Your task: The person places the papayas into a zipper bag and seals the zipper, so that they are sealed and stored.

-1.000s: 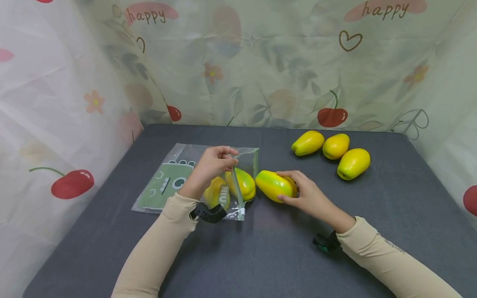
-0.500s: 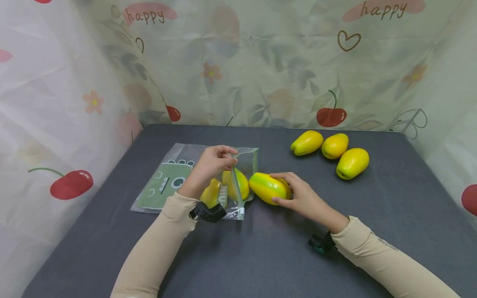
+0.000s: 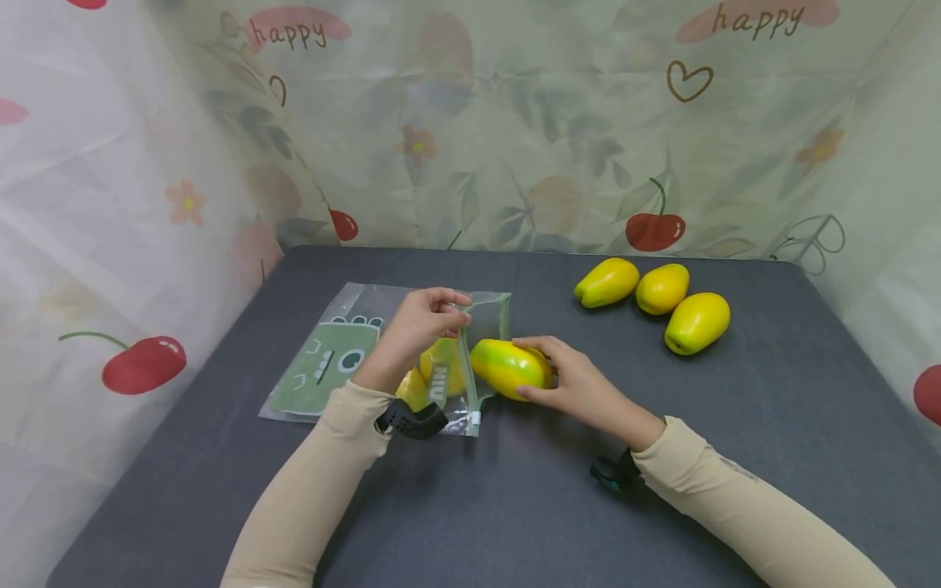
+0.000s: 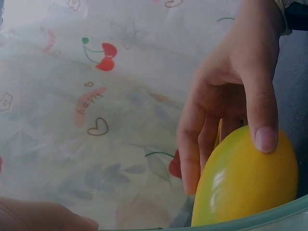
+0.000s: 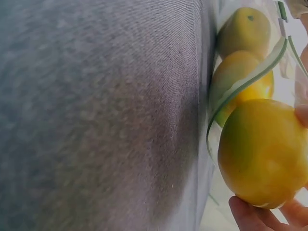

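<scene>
A clear zip bag (image 3: 481,310) with a green cartoon print lies on the table, its mouth facing right. My left hand (image 3: 422,331) pinches the upper edge of that mouth and lifts it. Two yellow papayas (image 5: 243,72) are inside the bag, one behind the other. Between its thumb and fingers, my right hand (image 3: 588,384) grips another yellow-green papaya (image 3: 507,367). The narrower end of this papaya is at the bag's mouth, just within the green rim, and its wide end is still outside. In the left wrist view, the right thumb lies on top of the held papaya (image 4: 250,178).
Three more papayas (image 3: 662,288) sit in a group at the back right of the dark table (image 3: 470,523). A white slider (image 3: 474,419) is at the near end of the bag's zip. Patterned curtains (image 3: 515,122) surround the table at the back and sides.
My right hand has moved left with the papaya, from beside the bag into its mouth. The papayas in the bag have shifted left. My left hand has stayed in place.
</scene>
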Demonstrator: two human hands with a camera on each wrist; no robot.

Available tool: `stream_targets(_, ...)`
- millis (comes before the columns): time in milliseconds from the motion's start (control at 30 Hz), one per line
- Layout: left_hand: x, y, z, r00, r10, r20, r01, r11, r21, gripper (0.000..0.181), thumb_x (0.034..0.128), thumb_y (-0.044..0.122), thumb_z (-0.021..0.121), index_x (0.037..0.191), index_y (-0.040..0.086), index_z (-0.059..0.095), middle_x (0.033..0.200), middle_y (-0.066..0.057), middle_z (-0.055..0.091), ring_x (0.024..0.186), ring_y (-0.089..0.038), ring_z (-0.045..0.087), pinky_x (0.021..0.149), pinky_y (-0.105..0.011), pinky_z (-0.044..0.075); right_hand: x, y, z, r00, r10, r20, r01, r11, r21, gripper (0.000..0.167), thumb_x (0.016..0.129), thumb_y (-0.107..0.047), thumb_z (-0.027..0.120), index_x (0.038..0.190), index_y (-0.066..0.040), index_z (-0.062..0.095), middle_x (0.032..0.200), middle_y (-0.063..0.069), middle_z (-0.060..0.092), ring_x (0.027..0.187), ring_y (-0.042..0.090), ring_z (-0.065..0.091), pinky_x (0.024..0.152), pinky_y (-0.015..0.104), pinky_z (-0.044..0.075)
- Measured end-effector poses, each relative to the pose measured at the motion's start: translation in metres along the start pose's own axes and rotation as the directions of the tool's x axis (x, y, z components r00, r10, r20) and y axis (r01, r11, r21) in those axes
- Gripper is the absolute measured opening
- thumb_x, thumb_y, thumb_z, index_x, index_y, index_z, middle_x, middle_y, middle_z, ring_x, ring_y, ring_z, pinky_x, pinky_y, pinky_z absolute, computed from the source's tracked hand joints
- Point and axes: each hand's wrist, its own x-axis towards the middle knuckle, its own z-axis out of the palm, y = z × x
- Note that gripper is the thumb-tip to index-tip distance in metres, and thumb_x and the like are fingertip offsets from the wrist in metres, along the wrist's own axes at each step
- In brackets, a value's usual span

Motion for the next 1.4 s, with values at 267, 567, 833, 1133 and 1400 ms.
stream_targets(267,-0.001,0.0,0.0,1.0,-0.001,0.0,0.001,1.0,-0.007,0.026,0.0882,0.008,0.065,0.114,0.002,0.066,0.092,-0.009,0.063,0.08,-0.019,0.06,0.081,-0.034,0.056,0.006,-0.002,0.007,1.0,-0.014,-0.002,0.014,1.0,0.017,0.058,0.083,-0.022,0.077,0.134,-0.009,0.051,0.13,0.009,0.056,0.11,0.023,0.057,0.095,0.046,0.051)
stream_targets(567,-0.001,-0.001,0.001,1.0,0.01,-0.006,-0.01,1.0,0.005,0.025,0.0879,0.006,0.065,0.113,0.002,0.066,0.086,-0.007,0.061,0.077,-0.019,0.059,0.083,-0.04,0.056,0.008,-0.003,0.011,1.0,0.001,0.01,-0.001,1.0,0.022,0.057,0.083,-0.025,0.077,0.134,-0.017,0.055,0.121,0.008,0.051,0.107,0.024,0.054,0.093,0.046,0.052)
stream_targets(833,0.001,-0.001,0.0,1.0,0.011,0.001,-0.011,1.0,-0.012,0.026,0.0875,0.007,0.065,0.113,0.003,0.066,0.086,-0.006,0.061,0.077,-0.019,0.059,0.09,-0.049,0.052,0.012,-0.003,0.01,0.999,-0.034,0.01,0.034,0.999,0.04,0.057,0.082,-0.024,0.078,0.133,-0.014,0.055,0.127,0.006,0.055,0.109,0.022,0.057,0.088,0.038,0.055)
stream_targets(1133,0.002,-0.002,-0.001,1.0,0.015,0.004,-0.015,1.0,-0.016,0.027,0.0873,0.008,0.066,0.113,0.003,0.066,0.089,-0.008,0.063,0.077,-0.02,0.058,0.09,-0.049,0.052,0.017,-0.005,0.011,0.999,0.019,0.049,-0.027,0.987,0.157,0.057,0.082,-0.02,0.078,0.131,-0.009,0.051,0.133,0.009,0.055,0.116,0.027,0.058,0.086,0.038,0.057)
stream_targets(1400,0.001,-0.002,-0.001,1.0,0.015,0.007,-0.015,1.0,-0.009,0.027,0.0878,0.009,0.066,0.114,0.003,0.066,0.087,-0.008,0.062,0.077,-0.021,0.059,0.087,-0.044,0.054,0.018,-0.007,0.013,0.999,0.002,0.051,-0.009,0.99,0.144,0.058,0.083,-0.017,0.076,0.135,-0.009,0.051,0.131,0.011,0.05,0.117,0.028,0.058,0.088,0.035,0.056)
